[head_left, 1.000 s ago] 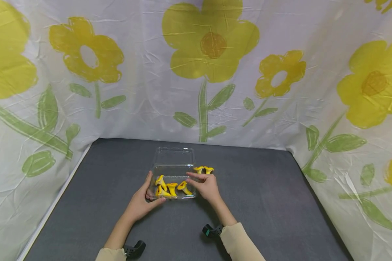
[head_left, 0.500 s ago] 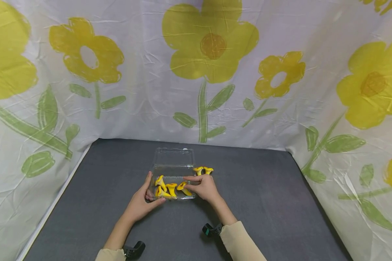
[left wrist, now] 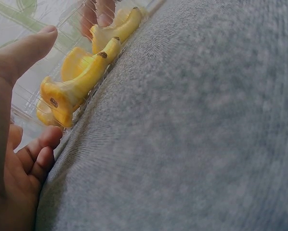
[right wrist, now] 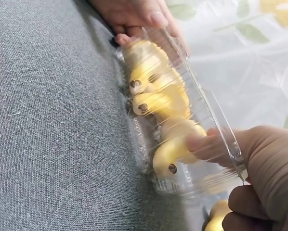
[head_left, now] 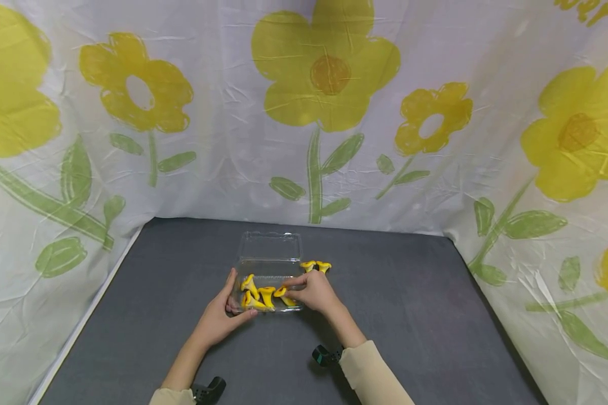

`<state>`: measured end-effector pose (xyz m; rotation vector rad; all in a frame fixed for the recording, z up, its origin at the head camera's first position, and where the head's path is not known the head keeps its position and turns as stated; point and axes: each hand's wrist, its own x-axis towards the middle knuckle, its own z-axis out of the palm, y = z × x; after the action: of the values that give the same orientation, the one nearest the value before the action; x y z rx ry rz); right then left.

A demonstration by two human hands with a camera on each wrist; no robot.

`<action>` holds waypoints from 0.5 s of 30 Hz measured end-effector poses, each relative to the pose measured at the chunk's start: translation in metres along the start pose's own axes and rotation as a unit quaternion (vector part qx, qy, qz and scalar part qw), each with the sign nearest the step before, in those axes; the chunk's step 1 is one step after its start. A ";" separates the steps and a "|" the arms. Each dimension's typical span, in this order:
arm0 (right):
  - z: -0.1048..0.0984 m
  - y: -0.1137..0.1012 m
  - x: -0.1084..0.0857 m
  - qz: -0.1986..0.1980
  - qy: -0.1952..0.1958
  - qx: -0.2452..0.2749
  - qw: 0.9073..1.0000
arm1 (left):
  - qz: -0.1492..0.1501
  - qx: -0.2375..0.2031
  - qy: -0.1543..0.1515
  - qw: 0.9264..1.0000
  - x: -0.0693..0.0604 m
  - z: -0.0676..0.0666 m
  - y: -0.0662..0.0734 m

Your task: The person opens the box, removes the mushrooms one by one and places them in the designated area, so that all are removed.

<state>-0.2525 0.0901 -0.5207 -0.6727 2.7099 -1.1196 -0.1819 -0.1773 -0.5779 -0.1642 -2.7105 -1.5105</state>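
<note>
From the head we see the left hand (head_left: 219, 316) grip the clear box (head_left: 266, 268) by its left end, at that hand's two o'clock. The right hand (head_left: 318, 290) pinches a yellow mushroom (head_left: 280, 292) inside, at its nine o'clock; two loose mushrooms (head_left: 324, 265) lie outside at its twelve. From the left wrist, the top edge cuts off the right fingers (left wrist: 105, 12). From the right wrist, we cannot make out the forefinger; grey cloth (right wrist: 62, 125) spreads at nine o'clock and a flowered curtain (right wrist: 245, 62) hangs at two.

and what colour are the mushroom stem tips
The visible stem tips are dark brown, clearest in the right wrist view.
</note>
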 end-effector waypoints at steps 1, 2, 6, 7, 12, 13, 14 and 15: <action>0.000 0.000 0.000 0.001 0.000 -0.005 1.000 | -0.002 -0.001 0.000 1.000 0.000 0.000 0.000; 0.001 -0.001 0.000 0.004 0.000 -0.009 1.000 | -0.003 -0.001 0.000 1.000 0.000 0.000 0.000; 0.002 -0.002 0.000 0.006 0.004 -0.015 1.000 | -0.008 0.000 0.000 1.000 0.000 0.000 0.001; 0.002 -0.002 0.000 0.007 0.007 -0.018 1.000 | -0.009 0.000 0.000 1.000 0.000 0.000 0.001; 0.003 -0.004 0.000 0.001 0.017 -0.026 1.000 | -0.012 0.002 0.000 1.000 0.000 0.001 0.001; 0.003 -0.004 0.000 -0.001 0.019 -0.027 0.999 | -0.012 0.003 0.000 1.000 0.000 0.001 0.001; 0.004 -0.003 -0.001 -0.005 0.020 -0.027 0.999 | -0.011 0.004 0.000 1.000 0.000 0.002 0.001; 0.004 -0.003 -0.001 -0.009 0.022 -0.029 0.999 | -0.011 0.004 0.000 1.000 0.001 0.002 0.001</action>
<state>-0.2497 0.0859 -0.5211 -0.6898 2.7873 -1.0767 -0.1823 -0.1753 -0.5780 -0.1347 -2.7268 -1.5042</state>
